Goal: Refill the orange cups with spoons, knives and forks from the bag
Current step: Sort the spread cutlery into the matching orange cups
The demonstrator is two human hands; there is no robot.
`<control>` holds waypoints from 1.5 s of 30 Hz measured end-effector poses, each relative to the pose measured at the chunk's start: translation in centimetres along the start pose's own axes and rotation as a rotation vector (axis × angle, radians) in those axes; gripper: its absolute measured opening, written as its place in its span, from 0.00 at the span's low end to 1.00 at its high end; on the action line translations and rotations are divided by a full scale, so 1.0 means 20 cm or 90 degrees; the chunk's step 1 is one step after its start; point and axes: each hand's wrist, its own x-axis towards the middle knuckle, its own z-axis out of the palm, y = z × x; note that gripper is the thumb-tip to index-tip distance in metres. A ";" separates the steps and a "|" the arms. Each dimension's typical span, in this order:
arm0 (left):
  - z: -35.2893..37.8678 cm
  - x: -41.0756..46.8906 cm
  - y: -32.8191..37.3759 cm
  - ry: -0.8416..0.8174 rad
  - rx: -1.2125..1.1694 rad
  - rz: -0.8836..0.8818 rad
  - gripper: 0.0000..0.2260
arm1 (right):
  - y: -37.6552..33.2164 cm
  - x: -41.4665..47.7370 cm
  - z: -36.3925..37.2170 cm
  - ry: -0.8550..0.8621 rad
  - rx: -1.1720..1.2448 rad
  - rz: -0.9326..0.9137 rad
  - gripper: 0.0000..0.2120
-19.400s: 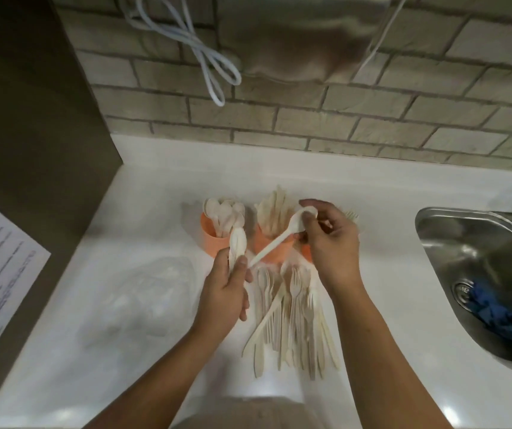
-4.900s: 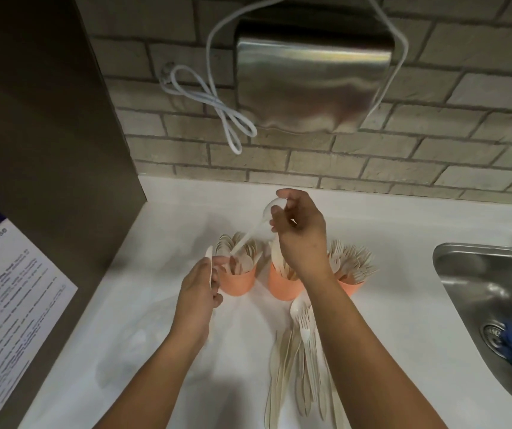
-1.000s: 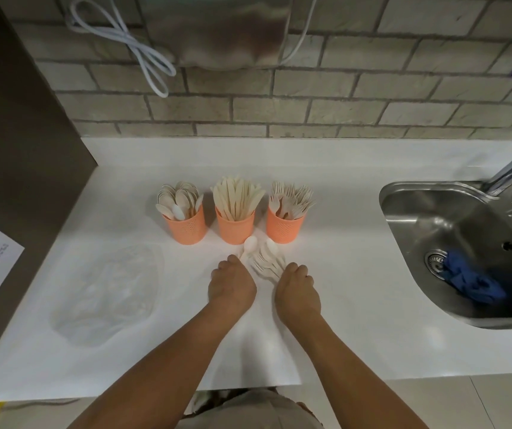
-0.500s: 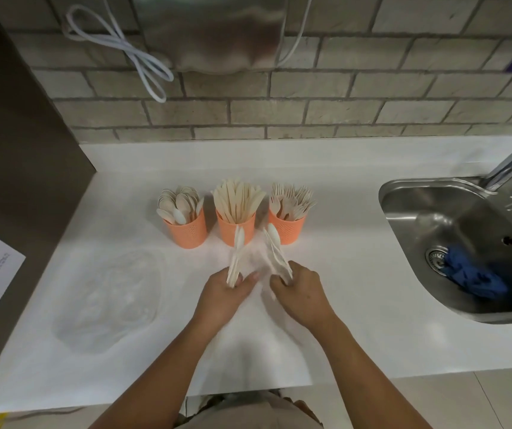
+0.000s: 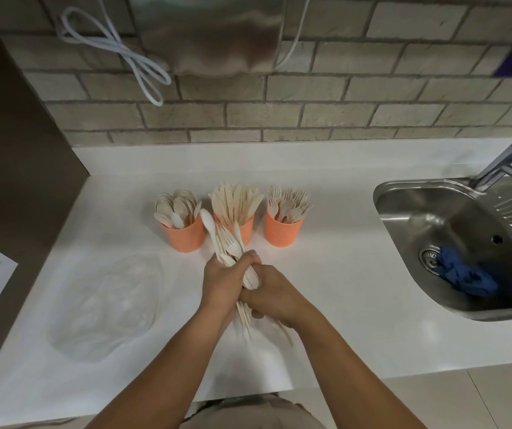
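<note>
My left hand (image 5: 222, 281) and my right hand (image 5: 271, 294) are both closed around one bundle of pale wooden cutlery (image 5: 228, 243), pressed together just above the white desk (image 5: 341, 274). Fork and spoon heads fan out of the far side of my grip, and the handles poke out toward me. Just beyond stand three orange cups in a row: the left cup (image 5: 185, 235) holds spoons, the middle cup (image 5: 246, 229) knives, the right cup (image 5: 282, 232) forks. The crumpled clear plastic bag (image 5: 106, 305) lies flat on the desk to my left. A steel sink (image 5: 403, 193) sits far right with a blue cloth (image 5: 462, 278) in it.
</note>
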 end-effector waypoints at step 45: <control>0.09 0.09 0.25 -0.246 0.041 0.099 0.05 | -0.20 0.06 -0.28 0.362 0.261 -0.162 0.07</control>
